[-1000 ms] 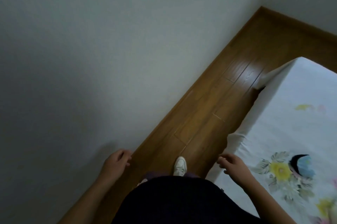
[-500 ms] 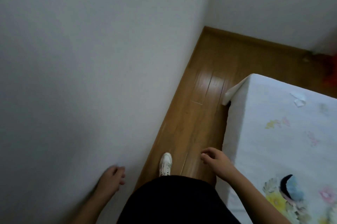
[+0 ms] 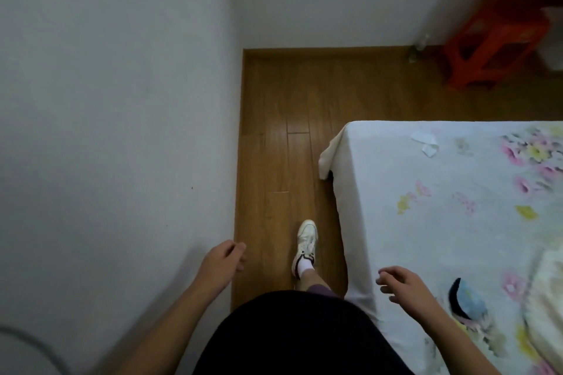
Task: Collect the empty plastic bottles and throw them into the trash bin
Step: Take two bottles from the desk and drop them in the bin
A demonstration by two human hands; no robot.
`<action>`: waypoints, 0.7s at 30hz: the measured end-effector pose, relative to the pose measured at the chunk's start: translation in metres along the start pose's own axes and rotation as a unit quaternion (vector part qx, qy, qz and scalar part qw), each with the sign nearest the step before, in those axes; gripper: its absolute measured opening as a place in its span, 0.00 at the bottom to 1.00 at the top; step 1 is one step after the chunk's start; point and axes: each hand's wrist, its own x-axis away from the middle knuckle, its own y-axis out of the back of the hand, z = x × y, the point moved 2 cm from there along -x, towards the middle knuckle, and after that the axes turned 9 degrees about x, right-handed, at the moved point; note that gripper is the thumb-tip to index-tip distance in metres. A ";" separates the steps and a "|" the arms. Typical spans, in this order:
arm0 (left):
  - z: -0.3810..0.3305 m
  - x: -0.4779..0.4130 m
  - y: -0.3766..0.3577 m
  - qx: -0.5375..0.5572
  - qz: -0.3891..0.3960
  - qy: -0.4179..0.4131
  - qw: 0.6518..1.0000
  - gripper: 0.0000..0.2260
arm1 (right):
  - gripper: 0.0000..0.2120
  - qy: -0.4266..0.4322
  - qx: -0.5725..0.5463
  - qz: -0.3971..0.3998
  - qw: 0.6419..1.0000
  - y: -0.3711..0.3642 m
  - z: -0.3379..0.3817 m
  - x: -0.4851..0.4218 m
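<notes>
Our left hand (image 3: 224, 262) hangs loosely curled and empty beside the wall (image 3: 106, 100), and our right hand (image 3: 405, 286) hovers likewise over the bed (image 3: 396, 191) edge. Far right, a blurred, clear bottle-like shape (image 3: 422, 43) stands on the floor (image 3: 289, 100) just beside the red stool (image 3: 487, 39).

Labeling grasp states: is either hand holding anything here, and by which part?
Nothing is held. The left hand and the right hand are both loosely curled and empty.

I see white walls (image 3: 106, 85) meeting in a corner over a wood floor (image 3: 283, 118), a floral-sheeted bed (image 3: 426, 207) at right, a red stool (image 3: 493, 42) beyond.
</notes>
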 end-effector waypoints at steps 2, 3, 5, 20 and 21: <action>-0.025 -0.029 -0.003 -0.004 -0.002 0.002 1.000 0.14 | 0.06 -0.014 -0.007 0.001 1.000 0.014 0.017 -0.031; -0.034 -0.042 -0.005 -0.006 -0.005 0.004 1.000 0.14 | 0.06 -0.013 -0.006 0.005 1.000 0.020 0.029 -0.047; -0.051 -0.063 -0.004 -0.002 -0.020 0.021 1.000 0.14 | 0.07 0.001 0.005 0.015 1.000 0.032 0.061 -0.077; -0.184 -0.225 0.038 0.091 -0.141 0.118 0.979 0.13 | 0.12 0.163 0.077 0.097 0.979 0.116 0.348 -0.287; -0.196 -0.240 0.040 0.090 -0.138 0.119 0.979 0.13 | 0.12 0.160 0.073 0.093 0.980 0.120 0.359 -0.300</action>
